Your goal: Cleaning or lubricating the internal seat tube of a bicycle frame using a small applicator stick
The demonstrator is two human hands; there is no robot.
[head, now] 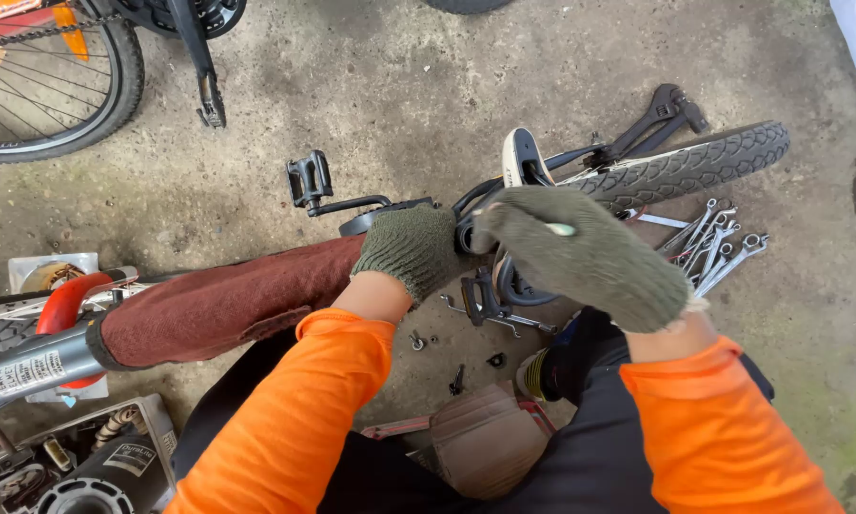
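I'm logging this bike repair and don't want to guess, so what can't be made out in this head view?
- What the left hand grips: hidden by its glove.
- The crank area: covered by the right hand.
- The small bits on the floor: too small to name.
- The second bicycle's wheel: cut off by the top-left edge.
- Spanner sizes: too small.

A rough grey concrete floor is carrying a fan of silver steel spanners right of the hands, small black bolts lying below them
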